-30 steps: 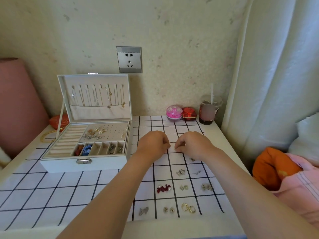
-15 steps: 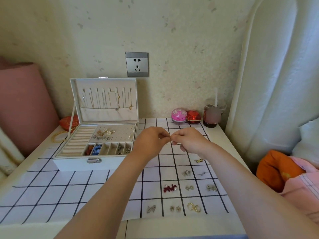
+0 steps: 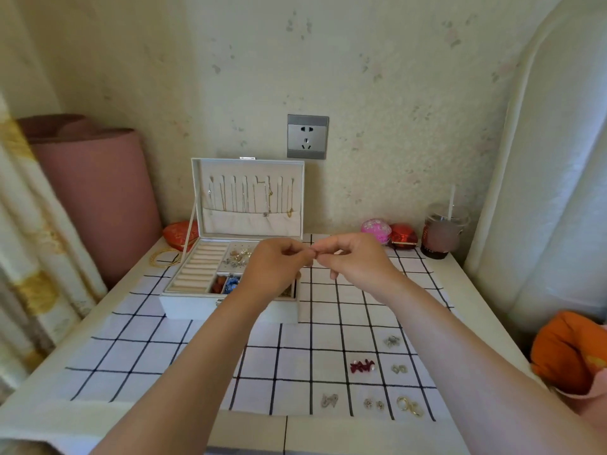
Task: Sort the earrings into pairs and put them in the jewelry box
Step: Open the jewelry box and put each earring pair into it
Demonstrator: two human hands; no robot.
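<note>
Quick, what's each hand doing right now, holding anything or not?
Left hand: fingers curled, pinching a tiny item at its fingertips, too small to identify.
Right hand: fingers curled, pinching the same tiny item from the other side.

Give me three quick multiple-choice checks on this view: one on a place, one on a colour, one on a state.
1. Where do the gold hoops lie?
A. in a cup
B. on the checked cloth, near right corner
C. on the bare table edge at the left

2. What colour are the bow earrings?
A. blue
B. green
C. dark red

3. How is the lid of the jewelry box?
A. open, upright
B. shut
C. taken off, lying flat

Answers:
1. B, the hoops sit in the cloth's nearest right square.
2. C, the bows show dark red against the white squares.
3. A, the lid stands up with necklaces hanging inside it.
</note>
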